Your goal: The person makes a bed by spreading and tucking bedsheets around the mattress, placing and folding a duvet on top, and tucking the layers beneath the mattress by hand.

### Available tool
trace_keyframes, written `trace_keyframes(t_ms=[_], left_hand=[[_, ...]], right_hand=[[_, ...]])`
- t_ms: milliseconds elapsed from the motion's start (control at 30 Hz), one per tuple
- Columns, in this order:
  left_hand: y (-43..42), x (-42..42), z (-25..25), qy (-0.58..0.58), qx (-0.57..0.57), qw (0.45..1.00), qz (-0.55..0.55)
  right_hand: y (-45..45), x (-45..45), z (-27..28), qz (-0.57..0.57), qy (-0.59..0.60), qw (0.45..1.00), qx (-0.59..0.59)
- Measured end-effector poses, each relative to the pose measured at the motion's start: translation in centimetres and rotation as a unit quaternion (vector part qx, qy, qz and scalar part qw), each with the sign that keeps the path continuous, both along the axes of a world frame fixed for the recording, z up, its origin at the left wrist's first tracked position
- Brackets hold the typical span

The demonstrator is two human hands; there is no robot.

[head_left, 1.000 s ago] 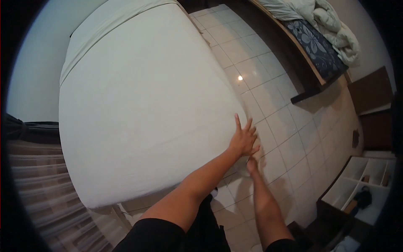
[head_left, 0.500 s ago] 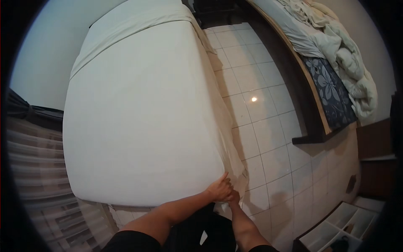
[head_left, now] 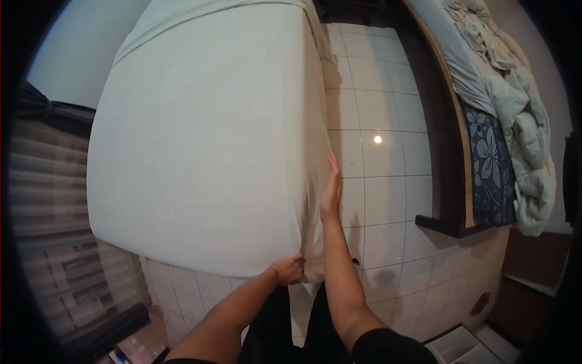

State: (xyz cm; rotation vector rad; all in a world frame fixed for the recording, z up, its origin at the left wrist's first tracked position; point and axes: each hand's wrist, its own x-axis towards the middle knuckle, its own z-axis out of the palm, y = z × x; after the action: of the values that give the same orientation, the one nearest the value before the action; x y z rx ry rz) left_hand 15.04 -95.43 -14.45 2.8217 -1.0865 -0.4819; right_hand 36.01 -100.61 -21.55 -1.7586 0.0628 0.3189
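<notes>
A white bed sheet (head_left: 200,145) covers the mattress in front of me, smooth on top and creased along its right side. My left hand (head_left: 290,269) is closed on the sheet at the near right corner. Farther up that side, my right hand (head_left: 331,193) lies flat against the hanging part of the sheet, fingers stretched out and pointing away from me. Folds run down the sheet between the two hands. Across the far part of the bed lies a folded-back band of cloth (head_left: 212,13).
Right of the bed is a white tiled floor (head_left: 382,158). Beyond it stands a dark wooden bed frame (head_left: 445,200) with a floral mattress (head_left: 488,158) and a crumpled comforter (head_left: 533,158). Sheer curtains (head_left: 54,194) hang at left. A compartmented tray (head_left: 464,349) sits at bottom right.
My hands were together at the near right corner. The right hand has moved forward along the bed's side and opened flat; the left stays at the corner, gripping the sheet. The view has shifted.
</notes>
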Motion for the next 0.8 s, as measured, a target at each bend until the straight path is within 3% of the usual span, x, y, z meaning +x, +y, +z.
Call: trace_keyframes(t_ms=[100,233,300,367,433,467,500,567,633,733,800], left_hand=[[1.0,0.1,-0.6,-0.013,-0.026,1.000,-0.013],[0.9,-0.5,-2.4,-0.043,-0.043,0.998,-0.023],[0.5,-1.4,-2.7,-0.062,-0.029,0.997,-0.034],[0.1,-1.8,-2.9,-0.060,-0.023,0.998,-0.028],[0.2,-1.2,-2.1,-0.060,0.000,0.998,-0.020],[0.2,-0.7,-1.3,-0.074,0.014,0.997,-0.007],[0.2,-0.3,-0.5,-0.063,0.015,0.998,0.000],[0.2,0.0,0.6,-0.059,0.021,0.998,0.018],[0.1,-0.4,-0.2,-0.049,0.009,0.999,0.005],[-0.5,-0.6,-0.6,-0.027,-0.018,0.999,0.003],[0.1,-0.5,-1.0,-0.011,-0.050,0.999,-0.001]], right_hand=[[4.9,1.4,-3.0,0.143,-0.035,0.985,-0.092],[2.4,-11.5,-6.6,0.326,-0.080,0.918,-0.212],[0.7,-12.8,-7.3,0.413,-0.098,0.865,-0.267],[-3.0,-11.8,-4.3,0.483,-0.021,0.856,-0.184],[-6.7,-11.8,-5.8,0.601,-0.065,0.776,-0.181],[-8.0,-11.7,-5.9,0.690,-0.064,0.675,-0.253],[-10.1,-10.5,-4.4,0.682,0.101,0.709,-0.149],[-12.2,-7.8,2.1,0.584,0.347,0.726,-0.106],[-17.3,-7.4,-0.1,0.478,0.350,0.804,-0.051],[-21.4,-2.0,2.1,0.477,0.260,0.832,-0.117],[-20.4,2.1,7.9,0.439,0.172,0.835,-0.283]])
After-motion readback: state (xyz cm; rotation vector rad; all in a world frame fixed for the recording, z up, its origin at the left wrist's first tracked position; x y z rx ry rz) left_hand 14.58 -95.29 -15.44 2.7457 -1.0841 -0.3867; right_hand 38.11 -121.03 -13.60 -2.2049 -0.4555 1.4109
